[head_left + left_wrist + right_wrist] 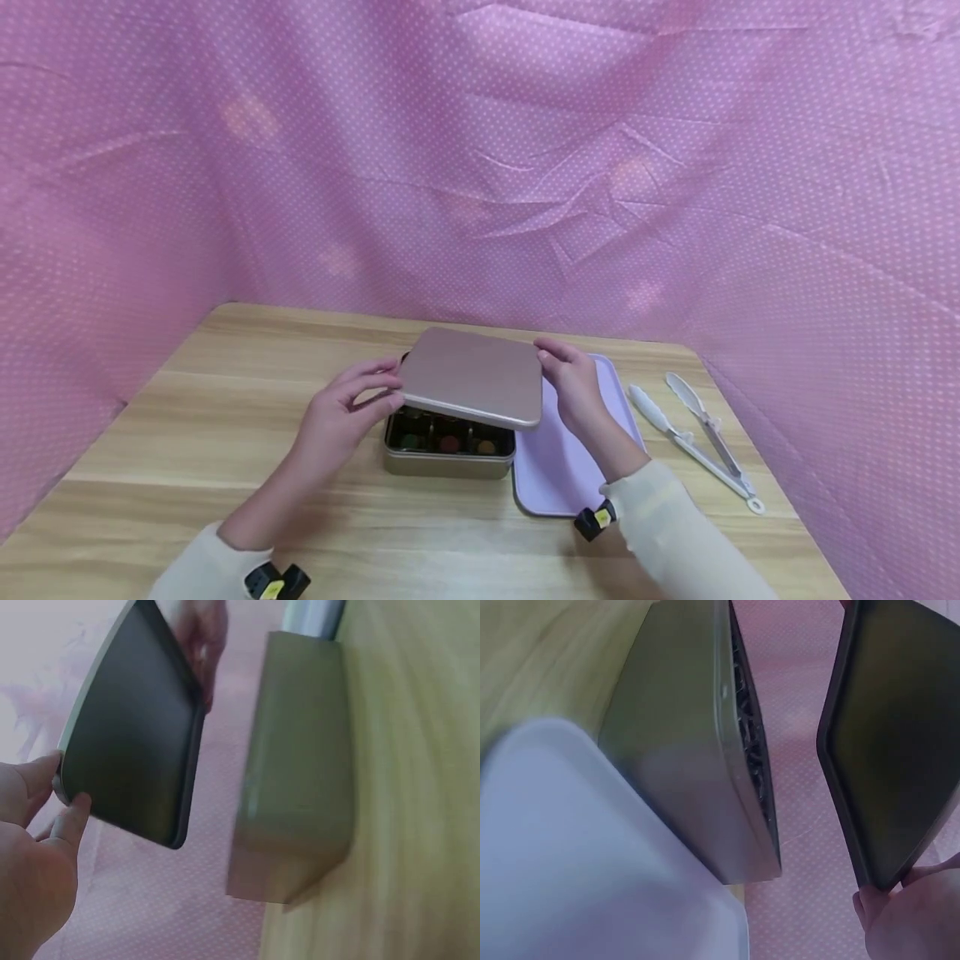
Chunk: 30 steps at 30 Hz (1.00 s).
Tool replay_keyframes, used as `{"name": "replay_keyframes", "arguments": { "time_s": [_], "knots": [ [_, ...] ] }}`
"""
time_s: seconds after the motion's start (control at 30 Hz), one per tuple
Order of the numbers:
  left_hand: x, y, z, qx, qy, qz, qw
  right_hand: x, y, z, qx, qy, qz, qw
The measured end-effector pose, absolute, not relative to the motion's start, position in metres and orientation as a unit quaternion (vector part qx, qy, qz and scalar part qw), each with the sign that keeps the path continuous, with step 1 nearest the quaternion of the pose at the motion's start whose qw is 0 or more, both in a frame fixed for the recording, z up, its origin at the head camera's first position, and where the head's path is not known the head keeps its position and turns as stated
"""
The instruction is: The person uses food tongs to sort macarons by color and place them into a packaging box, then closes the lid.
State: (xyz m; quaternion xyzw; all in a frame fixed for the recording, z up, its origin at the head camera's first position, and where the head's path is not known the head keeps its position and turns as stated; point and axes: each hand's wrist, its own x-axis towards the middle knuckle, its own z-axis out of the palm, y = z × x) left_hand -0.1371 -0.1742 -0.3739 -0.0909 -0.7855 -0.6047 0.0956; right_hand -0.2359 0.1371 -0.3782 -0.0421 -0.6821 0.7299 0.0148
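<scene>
Both hands hold a flat rose-gold tin lid point(476, 375) above an open metal tin point(448, 465). The left hand point(341, 421) pinches the lid's left edge between thumb and fingers, and the right hand point(573, 383) grips its right edge. A gap between lid and tin shows in both wrist views, where the lid's dark underside point(135, 727) faces the tin. Inside the tin, dividers form compartments with small round pieces, among them a green, a red point(449, 444) and a yellowish one. The lid hides the tin's back part in the head view.
A lilac tray point(555, 479) lies right beside the tin, partly behind the right forearm. Farther right, white-tipped tongs point(708, 450) rest spread on the wooden table point(225, 400). Pink dotted cloth point(480, 167) hangs around the back and sides.
</scene>
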Motion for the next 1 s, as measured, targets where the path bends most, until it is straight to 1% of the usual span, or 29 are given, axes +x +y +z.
{"name": "replay_keyframes", "arguments": {
  "time_s": [0.13, 0.27, 0.47, 0.63, 0.77, 1.0],
  "knots": [
    [-0.132, -0.172, -0.386, -0.065, -0.777, -0.621, 0.071, -0.247, 0.131, -0.382, -0.031, -0.704, 0.709, 0.008],
    [-0.129, -0.17, -0.397, -0.042, -0.785, -0.615, 0.06, -0.259, 0.125, -0.389, -0.018, -0.717, 0.697, 0.007],
    [-0.121, -0.165, -0.407, -0.017, -0.812, -0.58, 0.061, -0.271, 0.115, -0.401, -0.005, -0.731, 0.682, -0.005],
    [-0.119, -0.164, -0.419, -0.03, -0.828, -0.555, 0.073, -0.277, 0.111, -0.415, -0.001, -0.735, 0.678, -0.01],
    [-0.118, -0.165, -0.427, -0.041, -0.84, -0.534, 0.089, -0.277, 0.11, -0.425, -0.001, -0.74, 0.672, -0.016],
    [-0.115, -0.163, -0.431, -0.037, -0.847, -0.523, 0.086, -0.274, 0.105, -0.436, 0.003, -0.758, 0.652, -0.005]
  ]
}}
